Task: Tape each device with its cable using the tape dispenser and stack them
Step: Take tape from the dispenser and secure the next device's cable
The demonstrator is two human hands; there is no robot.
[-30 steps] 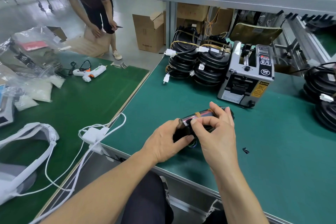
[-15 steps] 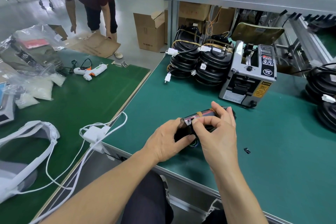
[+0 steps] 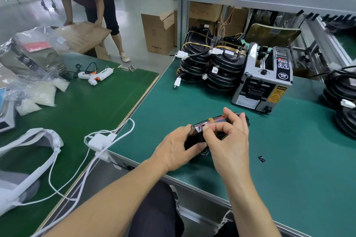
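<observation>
**Taping another unit, cable could still slip loose**

Biggest thing first: the teal bench [image 3: 289, 159] with the grey tape dispenser [image 3: 264, 81] at the back, well apart from the hands. Just left of it sit the stacked taped devices [image 3: 210, 63], two black piles with white connectors sticking out.

Near the front edge, the device [image 3: 215, 123] is held on edge just above the bench. The left hand [image 3: 173, 150] grips its near end; the right hand [image 3: 229, 140] is curled over the top, fingertips pinching at the tape strip [image 3: 210, 120].

Risk as I see it: the coloured wires [image 3: 204, 153] poking out underneath don't look caught by the tape. If the strip goes down wrinkled or misses the cable, the bundle could unravel once stacked, and the pile could lean.
</observation>
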